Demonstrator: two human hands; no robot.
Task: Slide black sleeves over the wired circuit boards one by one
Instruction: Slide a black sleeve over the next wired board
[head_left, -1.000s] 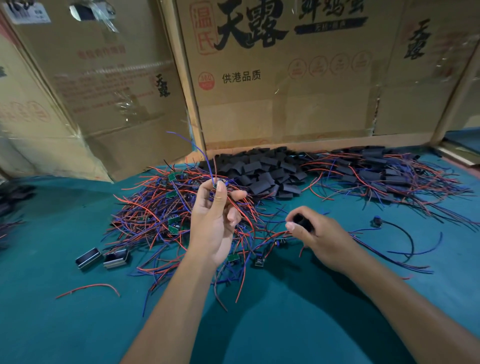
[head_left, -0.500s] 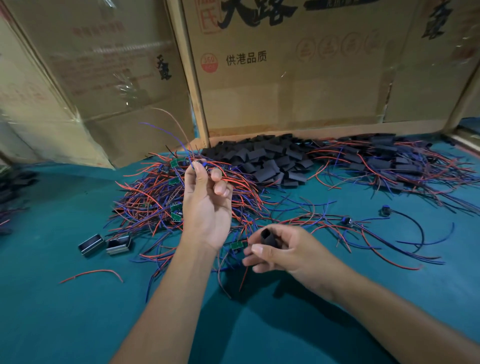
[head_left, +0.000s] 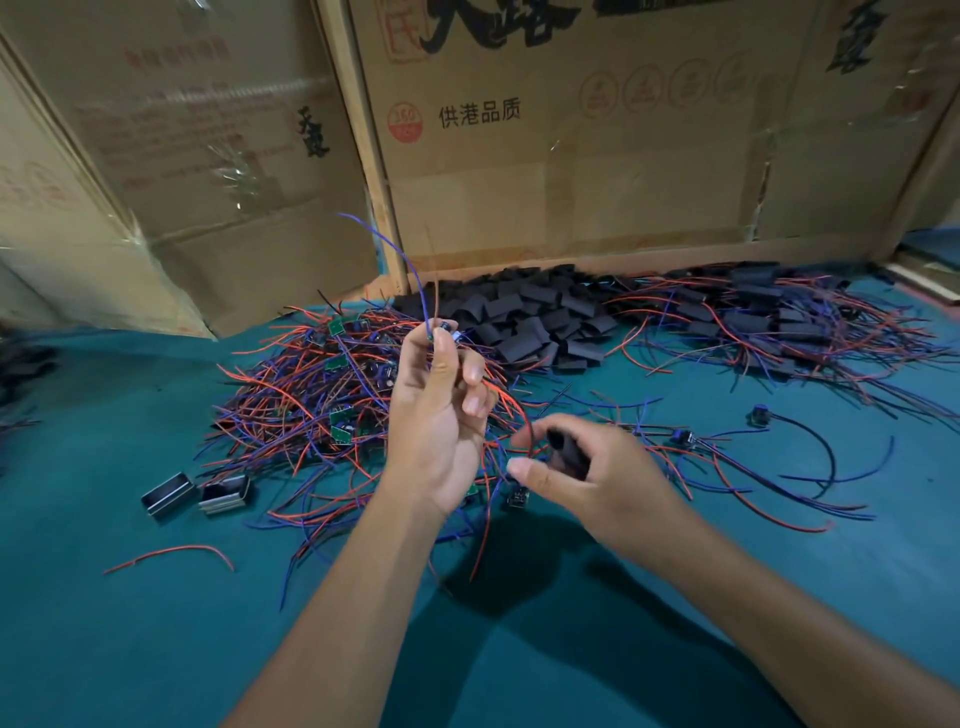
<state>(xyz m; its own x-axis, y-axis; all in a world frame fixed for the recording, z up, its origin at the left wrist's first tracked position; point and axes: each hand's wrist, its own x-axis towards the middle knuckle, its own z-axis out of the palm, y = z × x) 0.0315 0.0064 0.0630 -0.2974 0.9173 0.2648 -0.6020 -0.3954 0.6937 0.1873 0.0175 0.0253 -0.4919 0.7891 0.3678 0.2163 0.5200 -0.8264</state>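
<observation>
Just in front of the black sleeve pile (head_left: 524, 322), the left hand (head_left: 441, 415) pinches a wired circuit board (head_left: 445, 328) raised above the wire tangle (head_left: 322, 395). Nearer me, the right hand (head_left: 587, 478) grips one black sleeve (head_left: 566, 452).

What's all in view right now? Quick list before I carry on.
Board: one, green with blue and red wires, pinched in left hand.
Sleeve: one, black, held in right hand.
Board pile: many, red and blue wires, left of centre.
Sleeve pile: many, black, centre back.
Sleeved pile: many, black with wires, right back.
Clips: two, metallic, left on table.
Loose wire: one, red, front left.
Table: one, teal.
Boxes: several, brown cardboard, behind.
Left hand: raised, centre.
Right hand: low, right of centre.
</observation>
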